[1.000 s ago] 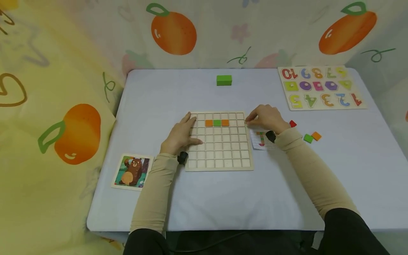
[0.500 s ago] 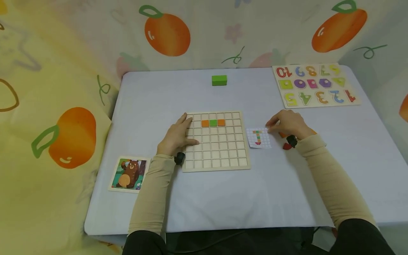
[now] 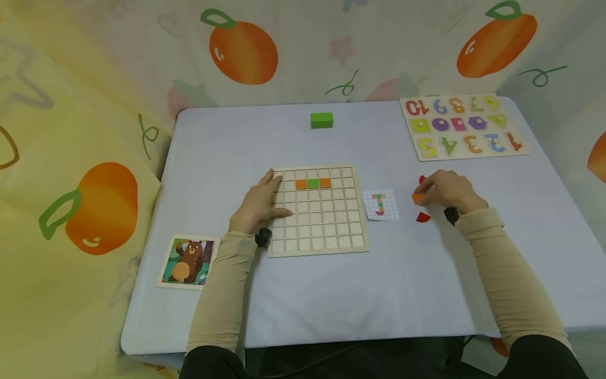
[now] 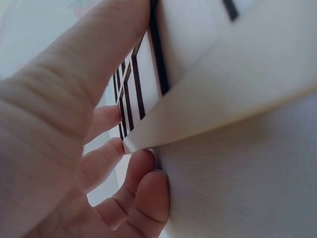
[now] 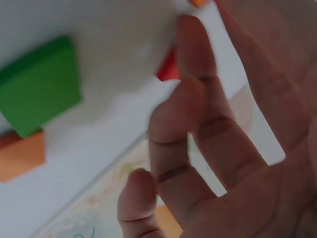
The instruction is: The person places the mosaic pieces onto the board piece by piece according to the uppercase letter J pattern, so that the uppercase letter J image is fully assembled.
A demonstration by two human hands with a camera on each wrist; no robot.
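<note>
The square grid board (image 3: pixel 329 217) holds a row of tiles: orange (image 3: pixel 301 185), green (image 3: pixel 313 183) and orange (image 3: pixel 324 182). My left hand (image 3: pixel 253 207) rests spread along its left side, thumb over the grid; the left wrist view shows that hand (image 4: pixel 49 114) with fingertips at the board's edge (image 4: pixel 198 111). Right of the patterned card (image 3: pixel 390 208), my right hand (image 3: pixel 448 190) pinches an orange piece (image 3: pixel 417 199) low at the table. Red pieces (image 3: pixel 423 217) (image 3: pixel 422 179) lie on both sides of its fingertips. The right wrist view shows a green piece (image 5: pixel 42 89) beside an orange one (image 5: pixel 22 154).
A puzzle board of numbers and shapes (image 3: pixel 466 142) lies at the back right. The green block (image 3: pixel 322 120) stands near the table's back edge. At the front left, a bear picture (image 3: pixel 188 261) lies partly beside my left sleeve.
My right hand has moved right, from the grid board's edge past the card to the loose pieces, and now pinches an orange one. My left hand stays on the board; the head view has shifted slightly.
</note>
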